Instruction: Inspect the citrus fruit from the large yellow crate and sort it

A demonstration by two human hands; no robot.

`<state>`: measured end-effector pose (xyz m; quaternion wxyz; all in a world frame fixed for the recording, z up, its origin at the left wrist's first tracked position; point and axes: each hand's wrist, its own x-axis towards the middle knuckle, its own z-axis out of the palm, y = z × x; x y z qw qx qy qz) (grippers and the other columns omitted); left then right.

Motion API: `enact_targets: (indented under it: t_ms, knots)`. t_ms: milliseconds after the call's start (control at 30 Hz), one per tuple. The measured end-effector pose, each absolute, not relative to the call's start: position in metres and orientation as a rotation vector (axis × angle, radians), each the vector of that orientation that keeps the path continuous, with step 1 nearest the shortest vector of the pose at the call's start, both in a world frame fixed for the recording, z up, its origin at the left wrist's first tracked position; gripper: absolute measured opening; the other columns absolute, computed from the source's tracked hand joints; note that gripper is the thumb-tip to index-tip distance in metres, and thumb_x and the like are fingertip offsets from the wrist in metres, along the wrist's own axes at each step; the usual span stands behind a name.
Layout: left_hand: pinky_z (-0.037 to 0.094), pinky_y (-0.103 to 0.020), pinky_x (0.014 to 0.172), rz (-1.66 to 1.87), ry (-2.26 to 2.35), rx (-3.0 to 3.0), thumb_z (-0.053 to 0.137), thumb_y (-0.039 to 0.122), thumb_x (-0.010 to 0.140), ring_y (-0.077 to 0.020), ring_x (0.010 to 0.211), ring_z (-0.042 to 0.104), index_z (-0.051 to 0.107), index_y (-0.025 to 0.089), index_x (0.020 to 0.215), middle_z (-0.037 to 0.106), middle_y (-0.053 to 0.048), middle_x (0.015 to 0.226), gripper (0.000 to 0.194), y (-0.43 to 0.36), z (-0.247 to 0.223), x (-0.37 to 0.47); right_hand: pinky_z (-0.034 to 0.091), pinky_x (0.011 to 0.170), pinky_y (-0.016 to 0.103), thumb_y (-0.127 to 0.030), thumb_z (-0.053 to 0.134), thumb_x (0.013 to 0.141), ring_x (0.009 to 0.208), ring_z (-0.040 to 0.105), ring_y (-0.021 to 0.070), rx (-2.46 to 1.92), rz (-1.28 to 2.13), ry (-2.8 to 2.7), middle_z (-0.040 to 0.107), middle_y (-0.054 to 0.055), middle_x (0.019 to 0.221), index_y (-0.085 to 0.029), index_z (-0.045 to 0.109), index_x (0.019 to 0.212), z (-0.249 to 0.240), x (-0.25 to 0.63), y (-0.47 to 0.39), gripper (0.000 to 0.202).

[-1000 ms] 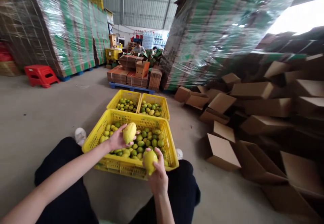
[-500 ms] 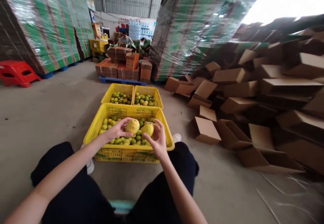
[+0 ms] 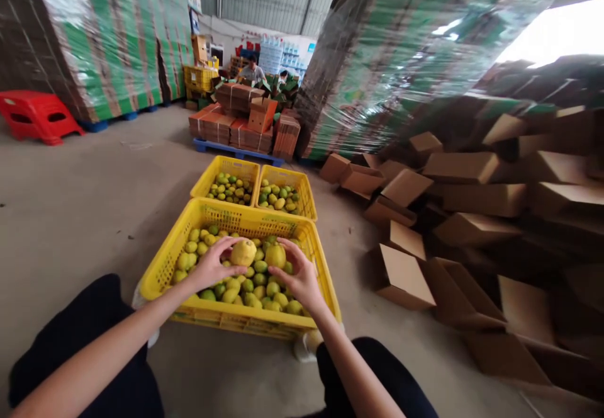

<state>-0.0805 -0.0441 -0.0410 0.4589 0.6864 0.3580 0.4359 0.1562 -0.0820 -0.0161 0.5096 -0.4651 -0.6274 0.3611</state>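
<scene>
My left hand (image 3: 216, 263) is closed around a yellow lemon (image 3: 244, 253), thumb below and fingers above. In my right hand (image 3: 301, 274) is a second, slightly greener lemon (image 3: 275, 255), gripped between thumb and fingers. Both fruits are held side by side above a large yellow plastic crate (image 3: 264, 323) that stands between my legs. Many loose yellow and green lemons (image 3: 259, 279) lie in that crate, partly hidden by my hands and forearms.
Two smaller yellow crates (image 3: 225, 161) with lemons stand just beyond. Open cardboard boxes (image 3: 406, 276) are heaped on the right. Behind are a blue pallet (image 3: 236, 151) of flattened cartons, wrapped stacks (image 3: 377, 59), a red stool (image 3: 40, 116) and a person (image 3: 253, 70) at the back.
My view has tilted and turned slightly left, so the crates appear larger and lower. Both hands have moved a little lower in the picture, still holding the two lemons.
</scene>
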Motion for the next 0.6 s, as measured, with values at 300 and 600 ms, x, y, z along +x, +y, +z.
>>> enact_targets:
  t_ms: [300,600]
  knots:
    - [0.054,-0.037,0.089,1.064,0.96,1.652,0.081,0.044,0.07,-0.0203,0.097,0.062,0.062,0.025,0.126,0.059,-0.008,0.119,0.062,-0.042,-0.045,-0.075,0.052,0.1,0.043,-0.025,0.084,0.066,0.111,0.064,0.0255,-1.084,0.827,-1.35,0.069,0.006,0.114,-0.025,0.062,0.108,-0.021,0.147,-0.077,0.048]
    - [0.051,-0.038,0.097,1.164,0.881,1.572,0.081,0.035,0.071,-0.0235,0.11,0.061,0.061,0.025,0.124,0.057,-0.009,0.125,0.058,-0.037,-0.022,-0.06,0.05,0.102,0.042,-0.022,0.081,0.069,0.112,0.062,0.0234,-1.004,0.809,-1.316,0.066,0.004,0.116,-0.028,0.061,0.112,-0.005,0.132,-0.068,0.047]
